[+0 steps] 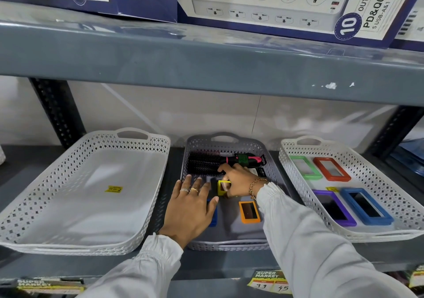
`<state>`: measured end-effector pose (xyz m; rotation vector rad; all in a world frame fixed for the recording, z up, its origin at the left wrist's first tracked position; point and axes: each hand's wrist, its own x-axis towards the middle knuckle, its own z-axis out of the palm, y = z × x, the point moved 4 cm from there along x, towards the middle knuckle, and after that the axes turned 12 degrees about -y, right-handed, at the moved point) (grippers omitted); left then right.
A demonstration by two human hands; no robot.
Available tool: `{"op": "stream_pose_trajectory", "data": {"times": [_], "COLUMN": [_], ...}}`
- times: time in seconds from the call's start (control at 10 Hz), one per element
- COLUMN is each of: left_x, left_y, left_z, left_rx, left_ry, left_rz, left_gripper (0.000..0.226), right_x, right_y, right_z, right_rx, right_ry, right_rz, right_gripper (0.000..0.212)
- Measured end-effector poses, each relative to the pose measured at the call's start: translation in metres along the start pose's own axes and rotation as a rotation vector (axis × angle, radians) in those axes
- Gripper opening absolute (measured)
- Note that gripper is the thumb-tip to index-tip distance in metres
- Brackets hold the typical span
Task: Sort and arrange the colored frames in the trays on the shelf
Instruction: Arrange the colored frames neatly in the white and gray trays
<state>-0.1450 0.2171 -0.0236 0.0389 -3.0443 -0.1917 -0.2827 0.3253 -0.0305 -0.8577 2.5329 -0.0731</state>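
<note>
Three perforated trays stand on the shelf. The grey middle tray [229, 245] holds an orange frame [249, 212], a blue frame [213, 215] mostly hidden under my left hand [191, 208], and a small yellow frame [223, 188]. My right hand [238, 180] grips the yellow frame, fingers curled around it. My left hand lies flat, fingers spread, over the tray's left side. The white right tray [344, 234] holds a green frame [306, 167], a red frame [331, 168], a purple frame [336, 207] and a blue frame [367, 206]. The white left tray [128, 137] holds no frames.
A black and pink round hairbrush [213, 162] lies across the back of the middle tray, right behind my right hand. A yellow sticker [113, 189] is on the left tray's floor. The upper shelf board [206, 63] overhangs, carrying power-strip boxes [286, 4]. Price tags [270, 280] hang below.
</note>
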Motion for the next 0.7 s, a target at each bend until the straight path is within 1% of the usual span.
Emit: {"op": "stream_pose_trajectory", "data": {"times": [0.2,0.3,0.4,0.5,0.6,0.7], "left_x": [0.001,0.002,0.002,0.001,-0.002,-0.004], "left_y": [0.0,0.0,0.001,0.001,0.002,0.004], "left_z": [0.0,0.001,0.0,-0.001,-0.006,-0.016], "left_rx": [0.02,0.028,0.018,-0.002,-0.022,-0.034], "left_ry": [0.001,0.004,0.0,0.0,0.043,0.087], "left_rz": [-0.007,-0.002,-0.006,-0.018,-0.019,-0.012], "left_gripper": [0.056,0.057,0.059,0.058,0.054,0.051], "right_x": [-0.01,-0.024,-0.045,-0.079,-0.148,-0.227], "right_y": [-0.003,-0.003,-0.002,0.001,0.007,-0.005], "right_z": [-0.001,-0.004,-0.005,-0.006,-0.007,0.002], "right_rx": [0.042,0.116,0.172,0.209,0.368,0.441], "right_ry": [-0.028,-0.002,0.079,0.251,0.537,0.77], "right_rz": [-0.009,-0.045,-0.062,-0.067,-0.055,-0.169], "right_gripper": [0.09,0.091,0.093,0.094,0.085,0.06]}}
